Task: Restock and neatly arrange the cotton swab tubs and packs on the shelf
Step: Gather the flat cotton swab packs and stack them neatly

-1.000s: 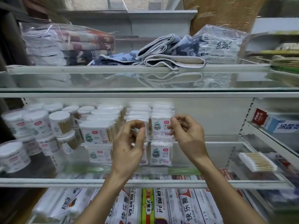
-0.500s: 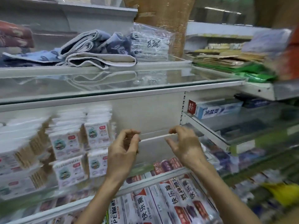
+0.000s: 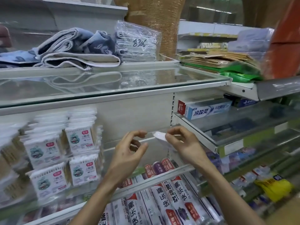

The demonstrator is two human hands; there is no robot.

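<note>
Head view: a shop aisle of white metal racks with glass shelves. Swab packs (image 3: 81, 138) stand stacked two high at the left of the middle shelf (image 3: 162, 178), blurred toward the edge. The left hand (image 3: 129, 151) hovers before the shelf's bare right part, fingers loosely curled on nothing. The right hand (image 3: 183, 143) pinches a small white piece (image 3: 158, 135), too blurred to identify. Towels (image 3: 78, 52) lie on the upper shelf (image 3: 146, 82). A toothpaste box (image 3: 209, 109) sits right; rolls (image 3: 162, 200) lie below.
</note>
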